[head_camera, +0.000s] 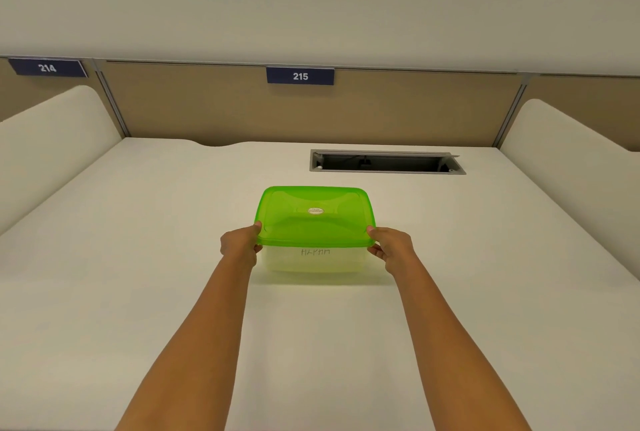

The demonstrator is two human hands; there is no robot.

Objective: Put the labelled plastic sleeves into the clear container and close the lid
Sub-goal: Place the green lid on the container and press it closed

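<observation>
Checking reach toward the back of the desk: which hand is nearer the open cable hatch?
Right. The right hand grips the green lid at its right corner, below the cable hatch; the left hand holds the opposite corner, farther left.

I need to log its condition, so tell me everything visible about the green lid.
The green lid is translucent plastic, rectangular with rounded corners, a small oval sticker at its centre. It lies flat on the clear container on the table. The left hand and right hand grip its near corners.

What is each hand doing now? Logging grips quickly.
Left hand: closed on the green lid edge of the container.
Right hand: closed on the lid's other edge.
</observation>
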